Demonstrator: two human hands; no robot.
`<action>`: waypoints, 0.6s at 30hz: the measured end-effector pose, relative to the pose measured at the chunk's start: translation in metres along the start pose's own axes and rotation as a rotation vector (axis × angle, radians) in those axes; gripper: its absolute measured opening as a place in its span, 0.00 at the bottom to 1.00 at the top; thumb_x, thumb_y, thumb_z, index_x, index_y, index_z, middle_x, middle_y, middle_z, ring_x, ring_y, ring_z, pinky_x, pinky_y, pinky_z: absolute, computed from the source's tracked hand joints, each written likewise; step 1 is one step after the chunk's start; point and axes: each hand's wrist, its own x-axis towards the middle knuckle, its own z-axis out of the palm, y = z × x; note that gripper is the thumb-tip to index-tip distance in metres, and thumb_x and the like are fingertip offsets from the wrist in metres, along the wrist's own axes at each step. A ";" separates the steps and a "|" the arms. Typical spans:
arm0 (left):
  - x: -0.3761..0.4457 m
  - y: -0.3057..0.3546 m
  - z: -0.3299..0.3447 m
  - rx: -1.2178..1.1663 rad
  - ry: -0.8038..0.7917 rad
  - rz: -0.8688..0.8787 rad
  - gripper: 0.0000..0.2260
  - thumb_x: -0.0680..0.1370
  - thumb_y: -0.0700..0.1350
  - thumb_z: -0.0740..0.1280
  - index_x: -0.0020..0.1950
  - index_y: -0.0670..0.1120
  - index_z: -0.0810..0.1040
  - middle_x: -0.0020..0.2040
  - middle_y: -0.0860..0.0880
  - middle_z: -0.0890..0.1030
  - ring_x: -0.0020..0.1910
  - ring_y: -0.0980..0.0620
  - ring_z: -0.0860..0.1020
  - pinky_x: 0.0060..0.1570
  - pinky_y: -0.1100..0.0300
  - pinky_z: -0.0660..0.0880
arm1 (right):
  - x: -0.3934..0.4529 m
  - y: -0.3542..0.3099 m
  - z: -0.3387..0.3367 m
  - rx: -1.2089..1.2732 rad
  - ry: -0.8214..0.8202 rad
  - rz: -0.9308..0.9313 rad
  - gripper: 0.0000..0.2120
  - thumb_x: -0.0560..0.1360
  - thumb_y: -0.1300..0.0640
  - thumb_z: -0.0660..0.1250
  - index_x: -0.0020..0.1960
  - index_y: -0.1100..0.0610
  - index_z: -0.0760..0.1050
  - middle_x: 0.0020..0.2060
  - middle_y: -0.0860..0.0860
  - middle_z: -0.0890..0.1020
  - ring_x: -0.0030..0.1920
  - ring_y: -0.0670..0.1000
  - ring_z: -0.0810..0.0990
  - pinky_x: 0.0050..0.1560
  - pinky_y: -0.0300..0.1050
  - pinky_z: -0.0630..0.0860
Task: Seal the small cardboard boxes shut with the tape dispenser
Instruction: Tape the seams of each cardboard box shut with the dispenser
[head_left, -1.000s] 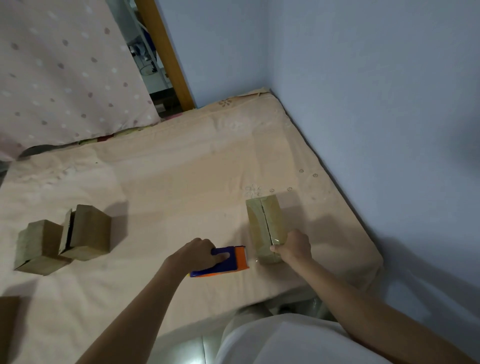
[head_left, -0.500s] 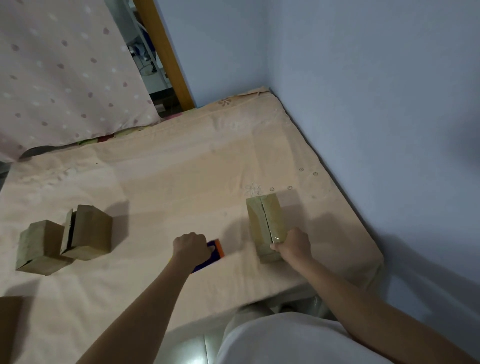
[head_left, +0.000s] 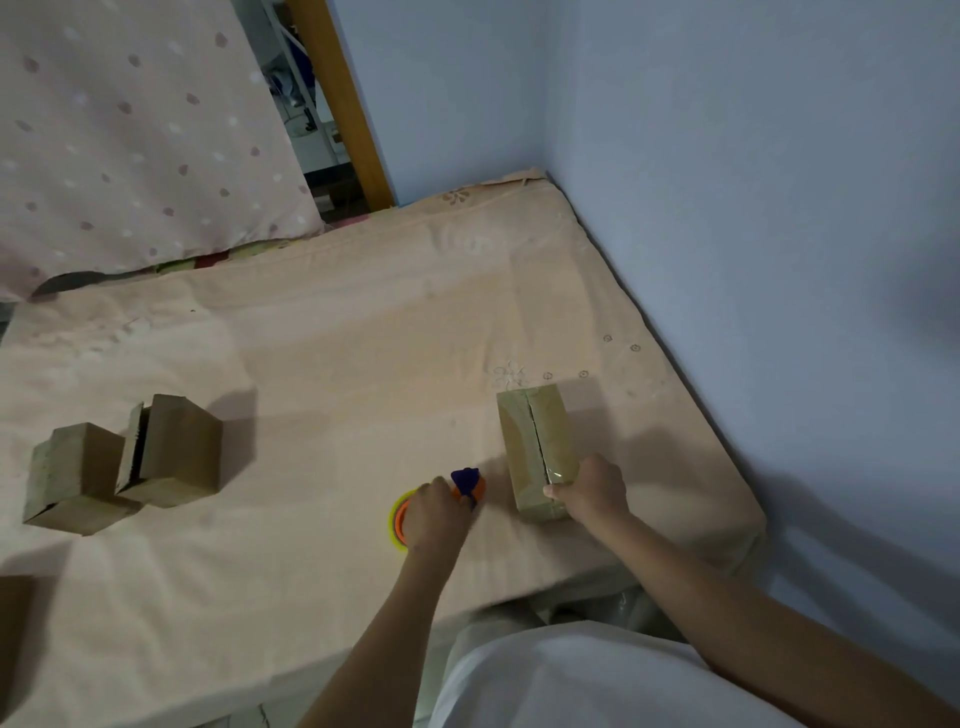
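Note:
A small cardboard box (head_left: 535, 441) lies on the beige sheet, its top seam running away from me with a short strip of clear tape at the near end. My right hand (head_left: 589, 488) grips the box's near end, thumb on top. My left hand (head_left: 431, 514) holds the tape dispenser (head_left: 467, 483), a blue and orange tool with a yellow roll, just left of the box and apart from it. Two more small boxes sit at the left: one (head_left: 171, 452) with a flap ajar and one (head_left: 72, 486) beside it.
The bed's beige sheet (head_left: 337, 364) fills the view, with a blue wall (head_left: 753, 208) along its right edge. A dotted pink pillow (head_left: 130, 130) lies at the far left. Another cardboard piece (head_left: 13, 623) shows at the left edge.
My left hand turned the tape dispenser, pulled it left from the box, then brought it back toward the box. My right hand has stayed on the box's near end.

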 end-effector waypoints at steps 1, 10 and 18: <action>-0.001 0.006 0.004 -0.206 -0.049 -0.032 0.19 0.79 0.58 0.64 0.39 0.44 0.73 0.34 0.48 0.76 0.30 0.50 0.74 0.33 0.54 0.74 | 0.000 0.000 0.000 -0.001 -0.002 -0.002 0.22 0.70 0.51 0.79 0.55 0.63 0.78 0.52 0.57 0.83 0.53 0.58 0.82 0.45 0.42 0.74; -0.020 0.020 0.022 -1.487 -0.629 -0.447 0.05 0.80 0.35 0.66 0.55 0.40 0.76 0.46 0.40 0.83 0.44 0.46 0.81 0.45 0.56 0.81 | 0.002 0.001 0.001 0.008 -0.012 -0.013 0.21 0.69 0.51 0.79 0.56 0.62 0.80 0.51 0.56 0.84 0.52 0.57 0.83 0.44 0.42 0.74; -0.019 0.004 0.025 -1.483 -0.511 -0.397 0.05 0.77 0.31 0.69 0.52 0.37 0.80 0.38 0.45 0.80 0.37 0.51 0.77 0.36 0.63 0.78 | 0.004 0.004 0.002 0.019 -0.007 -0.021 0.21 0.69 0.52 0.79 0.55 0.63 0.79 0.51 0.56 0.84 0.51 0.57 0.83 0.45 0.43 0.76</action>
